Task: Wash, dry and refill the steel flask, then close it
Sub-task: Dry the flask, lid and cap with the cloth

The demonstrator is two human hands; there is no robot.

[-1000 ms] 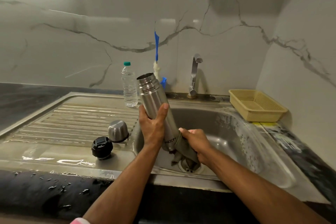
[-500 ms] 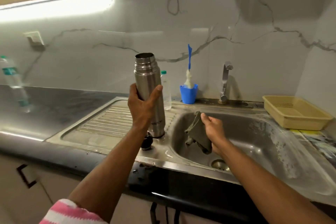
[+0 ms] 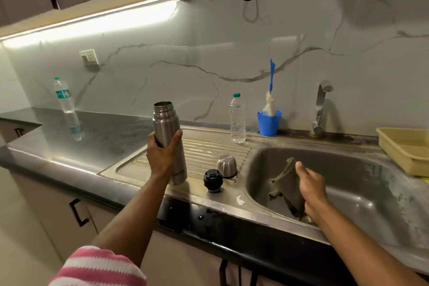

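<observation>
The left hand reaches forward, fingers and thumb wrapped round the open steel flask, holding it upright above the draining board. The right hand hangs over the sink basin, pinching a grey cloth. The black stopper and steel cap sit on the board, just right of the flask

Bottle on dark counter

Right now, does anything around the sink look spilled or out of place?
Nothing looks damaged. Water is pooled on the sink rim near the black stopper, with droplets on the counter edge. The flask stands uncapped in the left hand.
</observation>
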